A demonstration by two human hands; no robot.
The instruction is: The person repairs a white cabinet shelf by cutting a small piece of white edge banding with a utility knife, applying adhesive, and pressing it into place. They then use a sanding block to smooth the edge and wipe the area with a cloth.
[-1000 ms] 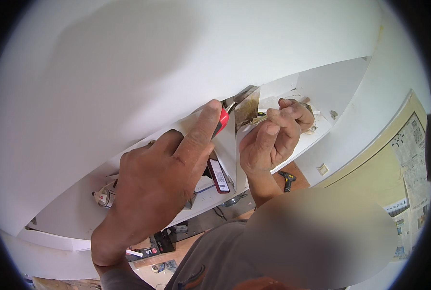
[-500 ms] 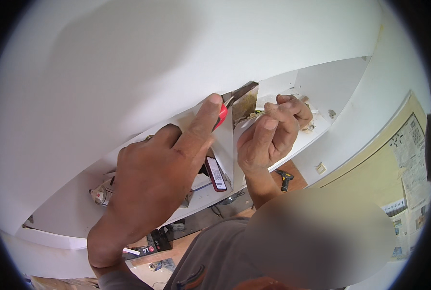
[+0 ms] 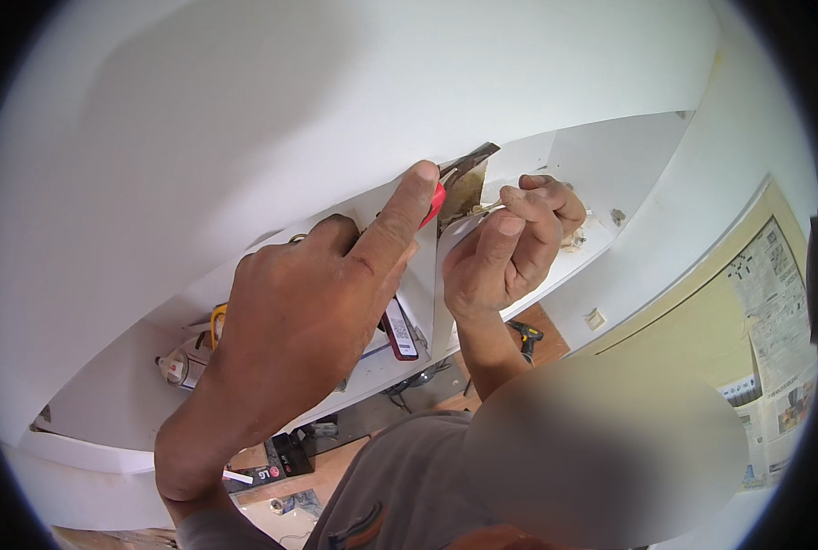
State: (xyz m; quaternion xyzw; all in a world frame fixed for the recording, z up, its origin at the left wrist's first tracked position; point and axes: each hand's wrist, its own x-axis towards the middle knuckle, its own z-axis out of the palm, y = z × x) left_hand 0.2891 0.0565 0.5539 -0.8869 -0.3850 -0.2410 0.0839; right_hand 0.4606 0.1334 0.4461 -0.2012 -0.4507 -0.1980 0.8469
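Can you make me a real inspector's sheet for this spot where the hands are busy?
Surface: white shelf, cluttered.
Job's things: red-handled tool, its metal end close to a brown-stained piece; thin pale strand.
Clutter: phone with its screen lit; a yellow thing partly hidden; yellow-and-black drill lower down.
Grippers: bare hands; the left hand grips the tool, the right hand pinches the strand.
Cables: dark, cable-like loops below the shelf, unclear.
Surroundings: white wall; newspaper sheets at right.
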